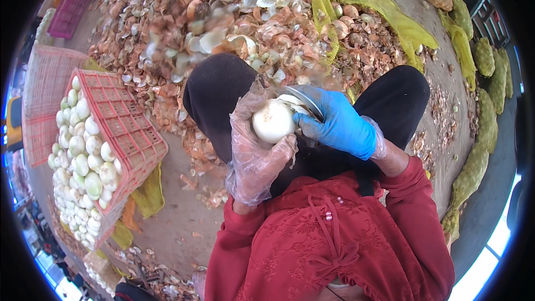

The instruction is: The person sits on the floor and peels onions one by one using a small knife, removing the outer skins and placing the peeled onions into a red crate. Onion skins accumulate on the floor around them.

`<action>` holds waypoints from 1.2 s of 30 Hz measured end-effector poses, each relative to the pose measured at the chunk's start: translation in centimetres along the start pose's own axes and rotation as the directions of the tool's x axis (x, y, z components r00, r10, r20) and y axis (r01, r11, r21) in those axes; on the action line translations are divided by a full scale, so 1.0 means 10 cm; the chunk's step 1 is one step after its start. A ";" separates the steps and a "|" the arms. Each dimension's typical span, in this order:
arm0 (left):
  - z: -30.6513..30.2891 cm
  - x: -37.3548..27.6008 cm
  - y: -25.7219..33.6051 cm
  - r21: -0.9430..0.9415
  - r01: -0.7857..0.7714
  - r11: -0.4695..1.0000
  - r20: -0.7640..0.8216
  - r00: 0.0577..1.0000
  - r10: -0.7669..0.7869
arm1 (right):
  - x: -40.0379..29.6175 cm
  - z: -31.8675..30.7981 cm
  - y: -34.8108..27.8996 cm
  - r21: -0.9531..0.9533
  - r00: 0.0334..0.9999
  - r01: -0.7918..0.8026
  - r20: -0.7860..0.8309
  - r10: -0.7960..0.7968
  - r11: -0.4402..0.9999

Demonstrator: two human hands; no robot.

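My left hand (255,154), in a thin clear plastic glove, cups a peeled white onion (272,121) above my lap. A blue rubber glove covers my right hand (334,121), which grips a knife; its metal blade (307,101) lies along the fingers on the onion's far right side. The knife's handle is hidden in the fist. My right thumb touches the onion, and a loose pale layer of it (291,100) curls up beside the blade. Beyond my knees spreads a big heap of onion skins (167,21).
At left a pink plastic crate (129,121) holds many peeled onions (85,159). A purple crate (72,8) stands farther back. Yellow mesh netting (376,0) drapes around unpeeled onions (340,27) at upper right. Full mesh sacks (476,154) line the right side.
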State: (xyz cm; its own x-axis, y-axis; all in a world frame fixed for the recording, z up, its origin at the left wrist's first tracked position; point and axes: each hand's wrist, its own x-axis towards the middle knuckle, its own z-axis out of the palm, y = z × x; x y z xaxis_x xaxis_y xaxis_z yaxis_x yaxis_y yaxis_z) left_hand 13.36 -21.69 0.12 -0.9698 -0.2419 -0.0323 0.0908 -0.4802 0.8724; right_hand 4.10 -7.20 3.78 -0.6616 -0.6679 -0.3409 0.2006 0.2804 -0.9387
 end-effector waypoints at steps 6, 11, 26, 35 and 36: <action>0.02 0.09 -0.08 0.067 -0.038 0.997 -0.019 0.999 0.039 | 0.05 0.11 0.20 -0.418 0.932 0.213 -0.184 -0.312 0.883; 0.01 0.04 -0.09 0.234 0.026 0.972 -0.069 0.998 -0.010 | 0.01 0.17 0.19 -0.480 0.885 0.285 -0.200 -0.420 0.830; -0.22 0.05 0.13 -0.717 0.322 0.618 0.183 0.943 -0.279 | 0.24 -0.22 0.01 -0.086 0.875 0.076 -0.472 -0.108 0.993; -0.90 -0.20 0.48 -0.752 0.038 0.658 -0.060 0.990 -0.125 | 0.60 -0.54 1.30 -0.701 0.997 -0.017 -0.064 -0.040 0.713; -1.03 -0.26 0.55 -0.732 -0.030 0.681 -0.132 0.986 -0.098 | 0.58 -0.58 1.43 -0.728 0.998 0.018 -0.031 -0.059 0.686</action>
State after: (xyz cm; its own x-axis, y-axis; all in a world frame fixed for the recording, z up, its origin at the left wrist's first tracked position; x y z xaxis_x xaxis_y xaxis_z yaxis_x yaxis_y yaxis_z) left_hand 18.71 -32.39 -0.02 -0.9355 -0.3029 -0.1820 0.2570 -0.9367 0.2379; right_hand -1.08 -3.04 -11.37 -0.6944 -0.6617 -0.2829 -0.4002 0.6818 -0.6123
